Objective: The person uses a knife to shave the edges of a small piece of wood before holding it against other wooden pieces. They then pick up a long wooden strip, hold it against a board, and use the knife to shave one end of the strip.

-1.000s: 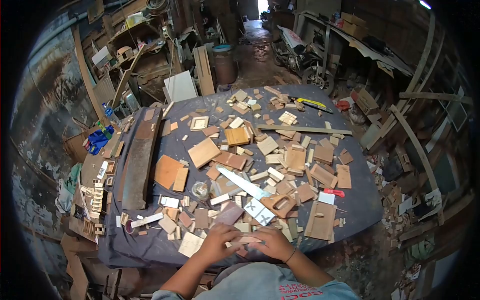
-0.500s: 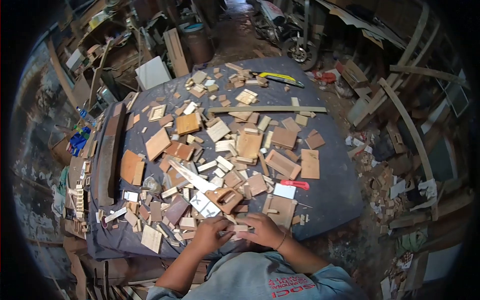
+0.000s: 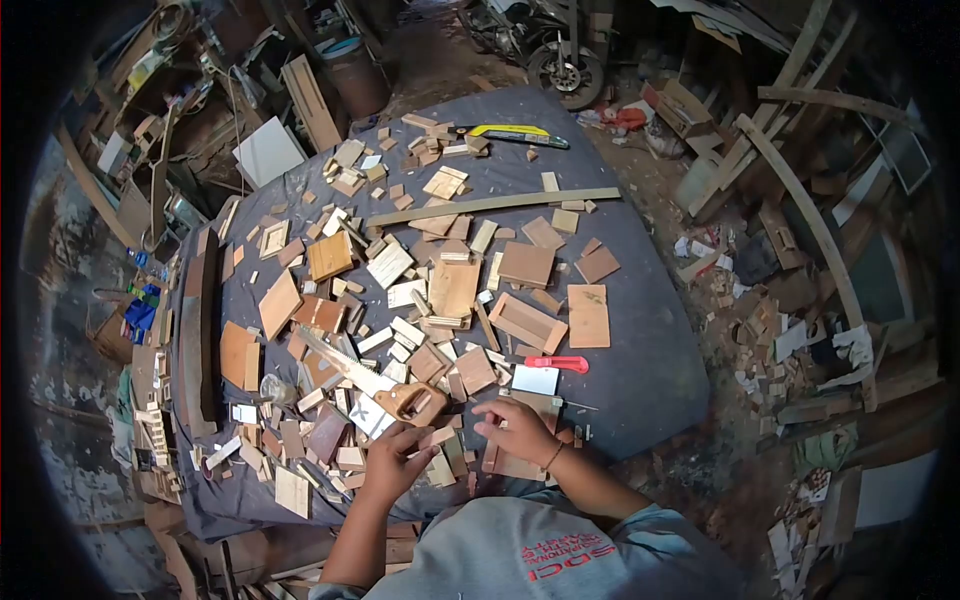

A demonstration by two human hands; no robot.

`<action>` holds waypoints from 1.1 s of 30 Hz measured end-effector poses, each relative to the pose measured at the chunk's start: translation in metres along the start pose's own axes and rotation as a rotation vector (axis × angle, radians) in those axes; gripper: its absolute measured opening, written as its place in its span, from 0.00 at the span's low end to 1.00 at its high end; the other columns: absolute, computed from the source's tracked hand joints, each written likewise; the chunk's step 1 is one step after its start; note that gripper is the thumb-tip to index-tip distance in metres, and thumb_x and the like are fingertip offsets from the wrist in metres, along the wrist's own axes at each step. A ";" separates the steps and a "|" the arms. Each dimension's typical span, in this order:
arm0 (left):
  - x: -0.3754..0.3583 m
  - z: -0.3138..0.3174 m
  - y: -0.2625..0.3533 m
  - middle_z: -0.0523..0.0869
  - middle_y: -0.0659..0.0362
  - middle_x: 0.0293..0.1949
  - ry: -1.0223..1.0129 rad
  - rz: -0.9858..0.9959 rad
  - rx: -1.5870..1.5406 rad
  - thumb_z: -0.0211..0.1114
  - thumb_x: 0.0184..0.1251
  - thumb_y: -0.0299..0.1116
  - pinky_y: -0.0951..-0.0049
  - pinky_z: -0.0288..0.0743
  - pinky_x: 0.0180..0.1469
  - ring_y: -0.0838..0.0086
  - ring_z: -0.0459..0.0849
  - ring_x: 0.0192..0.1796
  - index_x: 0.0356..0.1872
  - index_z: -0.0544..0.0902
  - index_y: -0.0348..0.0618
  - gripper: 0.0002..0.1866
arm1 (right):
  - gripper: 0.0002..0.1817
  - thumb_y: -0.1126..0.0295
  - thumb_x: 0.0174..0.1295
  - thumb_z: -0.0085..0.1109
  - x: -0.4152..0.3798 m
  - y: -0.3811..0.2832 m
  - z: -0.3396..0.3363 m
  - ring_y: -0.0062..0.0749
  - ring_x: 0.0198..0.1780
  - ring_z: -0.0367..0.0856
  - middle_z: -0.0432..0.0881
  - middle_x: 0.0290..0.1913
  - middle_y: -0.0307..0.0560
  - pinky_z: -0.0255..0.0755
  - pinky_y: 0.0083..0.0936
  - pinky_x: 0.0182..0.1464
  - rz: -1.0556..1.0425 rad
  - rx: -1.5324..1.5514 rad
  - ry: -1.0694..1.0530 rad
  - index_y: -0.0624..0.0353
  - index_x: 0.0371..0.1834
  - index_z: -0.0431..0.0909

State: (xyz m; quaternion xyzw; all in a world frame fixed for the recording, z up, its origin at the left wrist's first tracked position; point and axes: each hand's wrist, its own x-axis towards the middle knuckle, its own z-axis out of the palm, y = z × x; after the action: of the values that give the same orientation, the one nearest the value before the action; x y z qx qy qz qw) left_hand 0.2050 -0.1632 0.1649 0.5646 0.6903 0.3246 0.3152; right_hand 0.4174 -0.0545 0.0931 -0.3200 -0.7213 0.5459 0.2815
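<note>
My left hand (image 3: 393, 462) is at the near edge of the cloth-covered table, fingers and thumb around one end of a small wood block (image 3: 438, 437). To its right, my right hand (image 3: 520, 434) is raised with fingers apart and nothing visible in them. Just beyond my hands lies a handsaw (image 3: 415, 402), its wooden handle towards me and its blade pointing away to the left. A white piece marked with an X (image 3: 370, 413) sits beside the saw. Under and beside my right hand is a flat brown board (image 3: 515, 466).
Many wood offcuts (image 3: 455, 285) cover the table. A red utility knife (image 3: 557, 364) lies beside a white rectangular piece (image 3: 535, 380). Further off are a long wooden strip (image 3: 500, 206) and a yellow-handled saw (image 3: 515, 133). A dark plank (image 3: 202, 340) lies along the left edge.
My hands have moved apart; the right one has come off the small block they both held and lifted away. The view has turned, so the table appears shifted left.
</note>
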 end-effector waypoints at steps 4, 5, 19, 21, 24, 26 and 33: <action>0.020 0.008 -0.005 0.81 0.55 0.34 -0.052 -0.006 -0.022 0.76 0.52 0.31 0.73 0.79 0.38 0.68 0.84 0.35 0.45 0.85 0.38 0.18 | 0.11 0.67 0.62 0.62 0.016 0.040 0.002 0.20 0.34 0.76 0.79 0.31 0.38 0.71 0.22 0.38 0.181 0.214 0.043 0.62 0.43 0.81; 0.025 0.009 -0.006 0.81 0.55 0.34 -0.073 -0.004 0.002 0.76 0.52 0.31 0.73 0.78 0.38 0.68 0.84 0.36 0.45 0.85 0.38 0.18 | 0.11 0.67 0.62 0.62 0.022 0.045 -0.001 0.20 0.34 0.76 0.79 0.31 0.38 0.71 0.22 0.38 0.182 0.216 0.053 0.62 0.43 0.81; 0.154 0.026 -0.075 0.82 0.55 0.36 0.177 0.012 0.345 0.73 0.49 0.31 0.61 0.68 0.50 0.58 0.77 0.43 0.40 0.86 0.44 0.14 | 0.09 0.68 0.55 0.62 0.195 0.118 -0.135 0.49 0.43 0.81 0.83 0.37 0.53 0.73 0.37 0.49 0.011 -0.234 0.665 0.62 0.35 0.80; 0.173 0.029 -0.059 0.82 0.56 0.36 0.141 0.051 0.371 0.72 0.50 0.32 0.59 0.65 0.54 0.58 0.78 0.43 0.40 0.86 0.46 0.14 | 0.09 0.68 0.54 0.62 0.229 0.115 -0.157 0.49 0.44 0.80 0.83 0.38 0.53 0.73 0.38 0.50 -0.025 -0.378 0.718 0.61 0.36 0.81; 0.186 0.041 -0.084 0.83 0.56 0.42 0.027 -0.059 0.432 0.72 0.51 0.36 0.52 0.55 0.64 0.61 0.78 0.51 0.46 0.86 0.49 0.17 | 0.13 0.67 0.54 0.63 0.282 0.135 -0.182 0.49 0.51 0.77 0.81 0.46 0.53 0.70 0.36 0.55 -0.003 -0.538 0.639 0.60 0.42 0.81; 0.187 0.045 -0.093 0.83 0.56 0.46 0.010 -0.081 0.484 0.73 0.51 0.37 0.50 0.54 0.65 0.61 0.78 0.54 0.47 0.85 0.50 0.19 | 0.16 0.66 0.54 0.63 0.313 0.150 -0.188 0.50 0.56 0.73 0.78 0.51 0.52 0.65 0.40 0.60 0.016 -0.609 0.636 0.58 0.46 0.80; 0.177 0.049 -0.092 0.75 0.55 0.60 0.082 -0.122 0.399 0.74 0.48 0.42 0.41 0.47 0.68 0.56 0.69 0.64 0.57 0.80 0.55 0.30 | 0.24 0.58 0.56 0.64 0.370 0.184 -0.211 0.53 0.70 0.54 0.70 0.63 0.48 0.33 0.66 0.72 0.268 -1.030 0.526 0.46 0.57 0.77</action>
State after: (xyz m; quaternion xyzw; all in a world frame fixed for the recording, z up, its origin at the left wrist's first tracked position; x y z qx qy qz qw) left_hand 0.1623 0.0010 0.0499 0.5593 0.7860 0.1848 0.1878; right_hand 0.3695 0.3950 -0.0117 -0.6282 -0.7527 0.0586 0.1880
